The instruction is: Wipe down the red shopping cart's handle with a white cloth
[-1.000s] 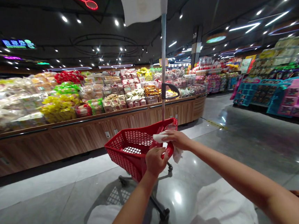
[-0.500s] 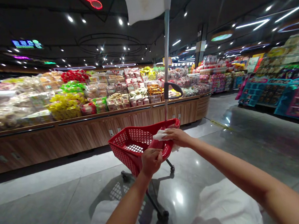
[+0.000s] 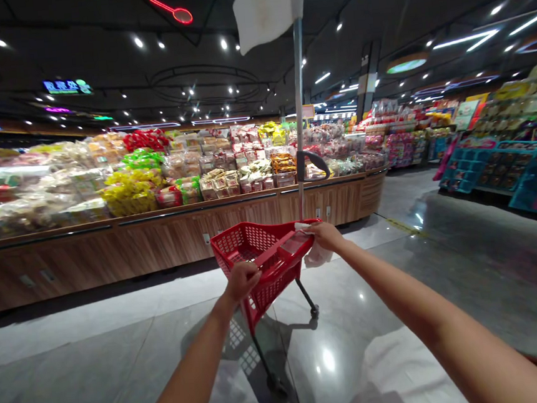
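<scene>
Cart (image 3: 278, 267) edge under left hand (image 3: 242, 280); broad floor (image 3: 425, 269) rightward

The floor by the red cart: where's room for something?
Bare floor: left of the cart, before the wooden counter; right of it, before blue racks. Crowded: the handle, with left hand and right hand; the counter, with packets.

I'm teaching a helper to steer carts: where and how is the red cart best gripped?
Probably by the handle, from the near side, with hands apart and curled over the top. It is a smooth bar across the near end of the cart, facing you. The left hand is at its left end, the right hand with the cloth at its right.
</scene>
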`<action>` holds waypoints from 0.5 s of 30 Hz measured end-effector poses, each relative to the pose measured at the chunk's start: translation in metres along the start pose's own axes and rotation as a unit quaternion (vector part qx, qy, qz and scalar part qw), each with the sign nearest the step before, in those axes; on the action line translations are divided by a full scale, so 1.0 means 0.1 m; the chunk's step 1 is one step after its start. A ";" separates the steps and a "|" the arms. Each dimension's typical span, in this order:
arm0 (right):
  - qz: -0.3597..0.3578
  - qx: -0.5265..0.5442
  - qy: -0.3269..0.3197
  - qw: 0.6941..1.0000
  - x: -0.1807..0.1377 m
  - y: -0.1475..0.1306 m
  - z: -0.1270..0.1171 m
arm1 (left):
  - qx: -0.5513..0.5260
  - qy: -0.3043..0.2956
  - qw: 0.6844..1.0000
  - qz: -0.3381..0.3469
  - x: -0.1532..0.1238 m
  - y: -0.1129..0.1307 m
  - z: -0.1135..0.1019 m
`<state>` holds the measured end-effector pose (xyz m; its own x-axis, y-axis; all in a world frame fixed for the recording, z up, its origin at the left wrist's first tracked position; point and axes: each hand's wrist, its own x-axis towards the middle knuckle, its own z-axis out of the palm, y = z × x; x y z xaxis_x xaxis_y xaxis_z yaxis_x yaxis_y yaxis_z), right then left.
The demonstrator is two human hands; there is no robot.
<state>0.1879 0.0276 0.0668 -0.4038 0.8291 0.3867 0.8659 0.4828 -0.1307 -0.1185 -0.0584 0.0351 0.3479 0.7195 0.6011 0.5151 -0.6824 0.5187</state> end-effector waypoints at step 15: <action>-0.130 0.048 -0.043 0.989 -0.18 -0.82 -0.05 | 0.352 0.001 0.922 -0.164 0.55 0.50 0.38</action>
<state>0.1262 -0.0285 0.0748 -0.6373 0.6918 0.3394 0.6983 0.7048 -0.1253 -0.0434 -0.0483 0.0708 0.0819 0.8720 0.4826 0.9731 -0.1747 0.1505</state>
